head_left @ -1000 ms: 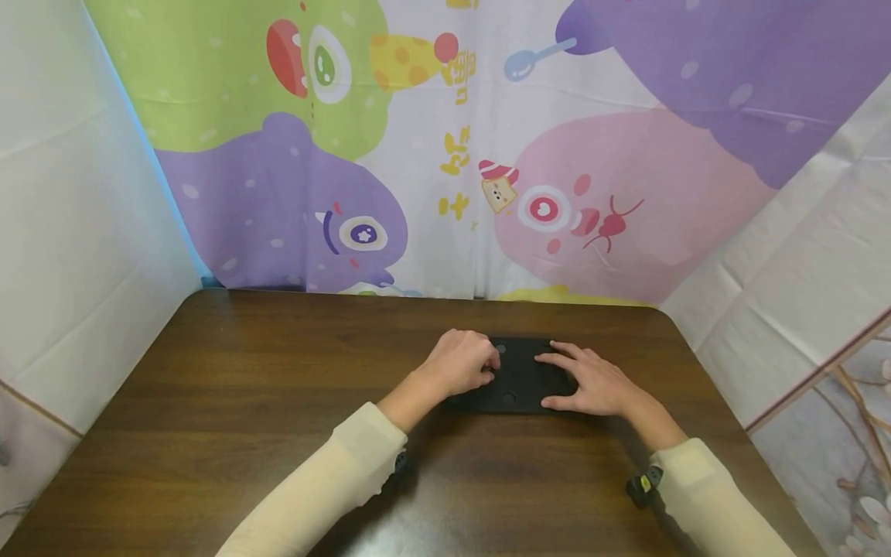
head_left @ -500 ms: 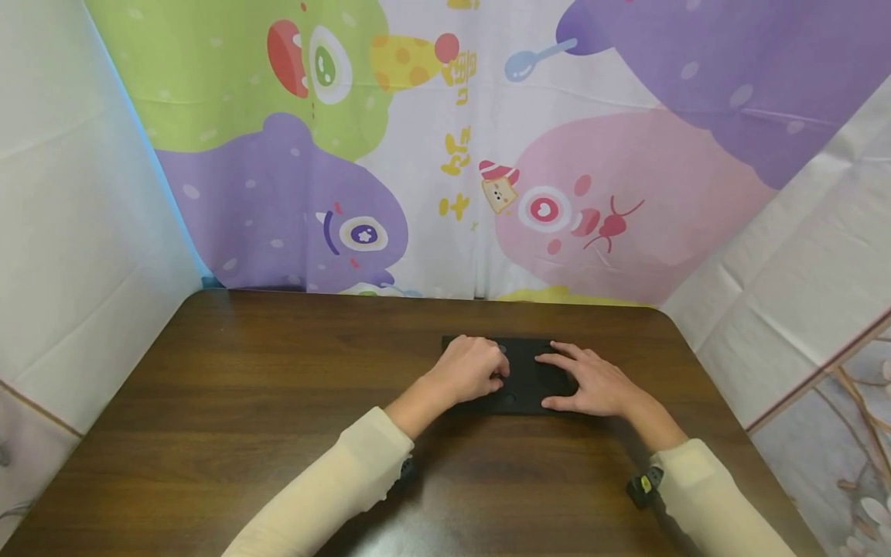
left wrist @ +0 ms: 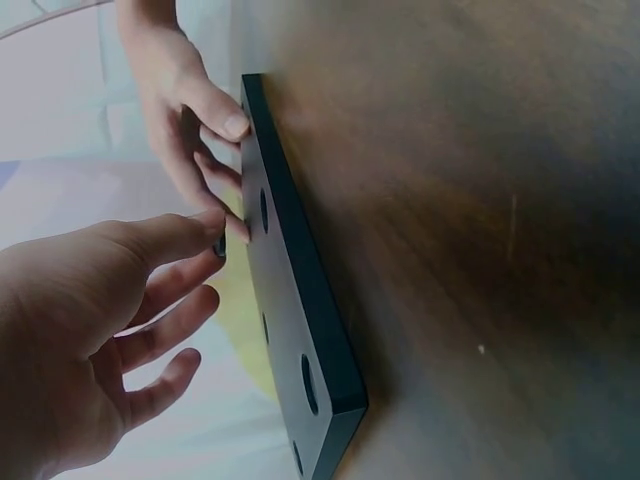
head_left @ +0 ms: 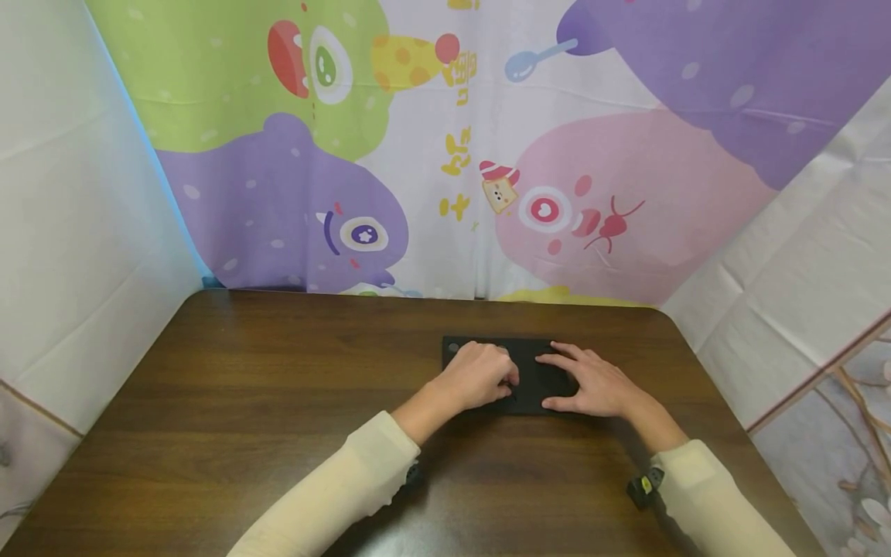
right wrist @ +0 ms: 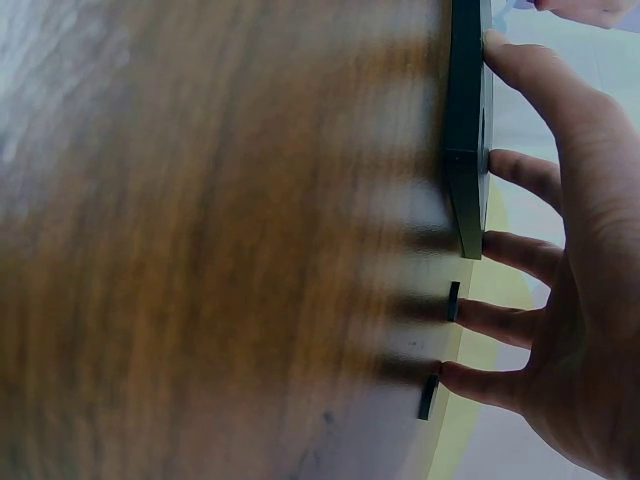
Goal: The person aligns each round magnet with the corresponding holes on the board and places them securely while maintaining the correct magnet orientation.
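A flat black rectangular board (head_left: 530, 357) with several round recesses lies on the table. My left hand (head_left: 480, 377) is over its middle; in the left wrist view, thumb and index finger pinch a small dark disc (left wrist: 221, 244) just above the board's face. The other left fingers curl loosely. My right hand (head_left: 596, 381) spreads its fingers over the board's right end, thumb and some fingertips touching it. In the right wrist view, two small dark flat pieces, one (right wrist: 454, 300) and another (right wrist: 429, 396), are at its outer fingertips, beyond the board's edge.
The brown wooden table (head_left: 278, 387) extends around the board on all sides. A cartoon-printed curtain (head_left: 445, 255) hangs behind the far edge, with pale cloth at both sides. A small black camera (head_left: 643, 489) is worn at the right wrist.
My left hand has shifted right and slightly nearer along the board, uncovering a recess at its far left corner. The right hand has stayed in place.
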Motion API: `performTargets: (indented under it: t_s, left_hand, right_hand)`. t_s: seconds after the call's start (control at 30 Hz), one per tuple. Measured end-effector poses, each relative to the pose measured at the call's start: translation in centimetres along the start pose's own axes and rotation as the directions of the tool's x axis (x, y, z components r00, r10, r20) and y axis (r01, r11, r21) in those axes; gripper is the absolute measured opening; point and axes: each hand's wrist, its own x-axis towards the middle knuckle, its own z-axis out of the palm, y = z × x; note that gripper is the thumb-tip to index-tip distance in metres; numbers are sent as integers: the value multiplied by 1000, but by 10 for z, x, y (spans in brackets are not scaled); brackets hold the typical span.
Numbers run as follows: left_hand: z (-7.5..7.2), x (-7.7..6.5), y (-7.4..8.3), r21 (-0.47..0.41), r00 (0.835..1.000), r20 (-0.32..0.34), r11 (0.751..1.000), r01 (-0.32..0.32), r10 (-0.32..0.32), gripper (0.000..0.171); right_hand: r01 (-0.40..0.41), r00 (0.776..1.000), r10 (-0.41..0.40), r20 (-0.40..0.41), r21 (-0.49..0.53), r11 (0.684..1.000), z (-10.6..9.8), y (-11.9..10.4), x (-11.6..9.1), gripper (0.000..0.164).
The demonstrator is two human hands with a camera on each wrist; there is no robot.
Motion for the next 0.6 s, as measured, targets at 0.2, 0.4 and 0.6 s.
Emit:
performTargets:
  t_s: [0.2,0.4,0.6]
  left_hand:
    - [4,0,1,-21,1000,19,1000,-6,7,12]
    - [9,1,2,-23,999,45,1000,-10,11,12]
    - [14,1,3,-21,997,73,1000,-1,2,11]
  right_hand:
    - [-1,1000,1,-2,1,1000,0,0,0,85]
    - [0,1000,0,-2,5,1000,1,0,0,85]
    - [0,1000,0,-2,2,1000,1,1,0,85]
